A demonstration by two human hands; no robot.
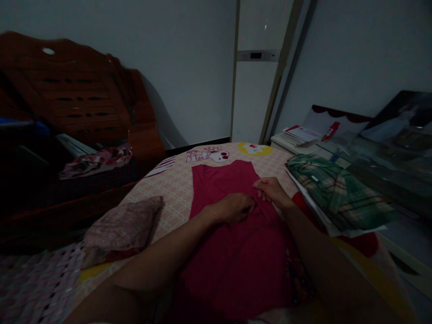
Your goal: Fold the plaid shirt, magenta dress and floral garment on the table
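A dark pink sleeveless garment (232,256) lies spread over the patterned tablecloth (173,193), its neck end away from me. My left hand (236,207) rests on its upper part with the fingers curled in, gripping the fabric. Just to the right, my right hand (270,190) pinches the garment's right edge near the armhole. Small folds run through the cloth below and between the two hands. A dark patterned patch shows at the lower right edge, partly behind my right forearm.
Left on the table is a folded pale pink patterned garment (123,227); right, a folded green plaid shirt (334,189). A woven surface (37,283) is at lower left. Beyond are a carved wooden bench (77,96), a tall white air conditioner (253,99) and a cabinet with papers (300,135).
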